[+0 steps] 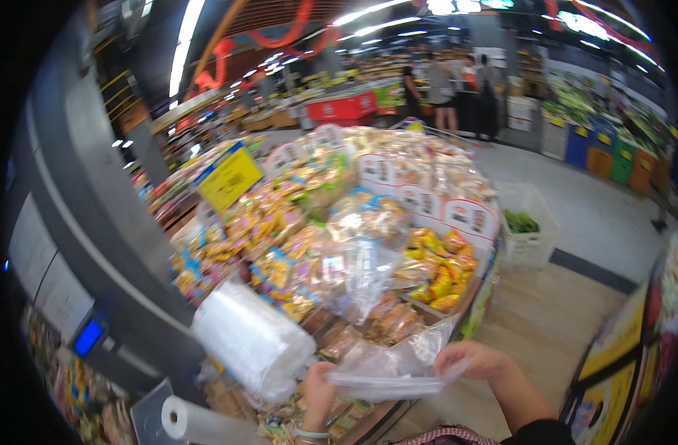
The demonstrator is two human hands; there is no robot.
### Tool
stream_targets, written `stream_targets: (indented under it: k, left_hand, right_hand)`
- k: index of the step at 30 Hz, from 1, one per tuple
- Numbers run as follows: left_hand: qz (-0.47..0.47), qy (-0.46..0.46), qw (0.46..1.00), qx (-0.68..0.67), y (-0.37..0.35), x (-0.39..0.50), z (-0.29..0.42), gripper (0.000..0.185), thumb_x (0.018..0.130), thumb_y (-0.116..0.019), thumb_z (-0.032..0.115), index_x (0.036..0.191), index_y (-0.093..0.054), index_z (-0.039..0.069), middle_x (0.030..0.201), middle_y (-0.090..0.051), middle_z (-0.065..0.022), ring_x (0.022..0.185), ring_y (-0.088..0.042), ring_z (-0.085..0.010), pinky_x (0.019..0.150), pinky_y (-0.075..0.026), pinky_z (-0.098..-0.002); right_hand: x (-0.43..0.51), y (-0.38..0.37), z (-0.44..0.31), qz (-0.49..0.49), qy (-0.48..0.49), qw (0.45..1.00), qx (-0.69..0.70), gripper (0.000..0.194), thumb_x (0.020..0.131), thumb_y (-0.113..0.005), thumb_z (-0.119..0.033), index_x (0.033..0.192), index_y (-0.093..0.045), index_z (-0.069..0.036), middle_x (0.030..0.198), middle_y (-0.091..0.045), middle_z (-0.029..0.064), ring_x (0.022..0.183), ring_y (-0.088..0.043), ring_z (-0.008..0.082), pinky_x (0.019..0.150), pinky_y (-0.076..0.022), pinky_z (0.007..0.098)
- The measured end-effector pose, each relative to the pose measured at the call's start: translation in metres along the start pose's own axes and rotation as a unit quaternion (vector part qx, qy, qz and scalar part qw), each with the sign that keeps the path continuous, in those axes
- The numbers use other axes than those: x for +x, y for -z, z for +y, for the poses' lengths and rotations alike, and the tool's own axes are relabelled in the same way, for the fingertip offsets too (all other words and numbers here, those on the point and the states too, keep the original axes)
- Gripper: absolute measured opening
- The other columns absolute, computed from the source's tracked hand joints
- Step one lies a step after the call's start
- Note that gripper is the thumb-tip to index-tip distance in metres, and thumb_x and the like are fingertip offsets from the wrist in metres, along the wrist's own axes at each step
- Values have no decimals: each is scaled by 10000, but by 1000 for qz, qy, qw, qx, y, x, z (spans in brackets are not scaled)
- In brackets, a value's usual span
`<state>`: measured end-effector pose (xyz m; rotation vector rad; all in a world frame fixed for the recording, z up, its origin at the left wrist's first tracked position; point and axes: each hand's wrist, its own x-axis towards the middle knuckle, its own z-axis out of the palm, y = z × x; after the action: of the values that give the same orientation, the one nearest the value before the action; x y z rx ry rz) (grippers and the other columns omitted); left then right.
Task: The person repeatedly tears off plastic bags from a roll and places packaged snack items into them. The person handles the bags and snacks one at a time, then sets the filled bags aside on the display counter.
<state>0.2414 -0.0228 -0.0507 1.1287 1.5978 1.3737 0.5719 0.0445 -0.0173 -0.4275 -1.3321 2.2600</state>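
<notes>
My left hand [320,389], with a bracelet at the wrist, grips the left end of a clear plastic bag [386,385]. The bag's other end is pinched in my right hand [468,360], and it is stretched flat between the two, near the front of a snack display. Just left of my left hand lies a thick roll of clear plastic bags [252,336]. Below that, at the bottom left, is a smaller white roll [197,423]. Another clear bag with packaged goods in it [366,250] rests on the heaped snacks beyond my hands.
Yellow snack packets [442,281] fill a compartment at the right. A yellow price sign [230,178] stands at the left beside a grey pillar [94,194]. A white crate with greens [528,250] is on the floor. Several people [442,83] stand in the background.
</notes>
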Motion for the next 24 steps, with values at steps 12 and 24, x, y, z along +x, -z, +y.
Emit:
stream_targets:
  k: [12, 24]
  left_hand:
    - [-232, 154, 855, -438, -44, -20, 5, 213, 778, -626, 26, 964, -523, 36, 825, -595, -36, 709, -570, -132, 679, -481, -300]
    - [111, -84, 980, -145, -22, 46, 0, 121, 797, -549, 3, 916, -561, 16, 831, -600, -70, 798, -579, -158, 761, -470, -285]
  right_hand:
    - [25, 60, 55, 537, 117, 731, -403, 116, 803, -621, -121, 866, -618, -24, 807, -639, 87, 740, -610, 183, 663, -471, 322]
    - [2, -5, 15, 222, 149, 905, -332, 293, 703, -757, -111, 942, -602, -43, 896, -594, 35, 830, -545, 101, 720, -450, 252]
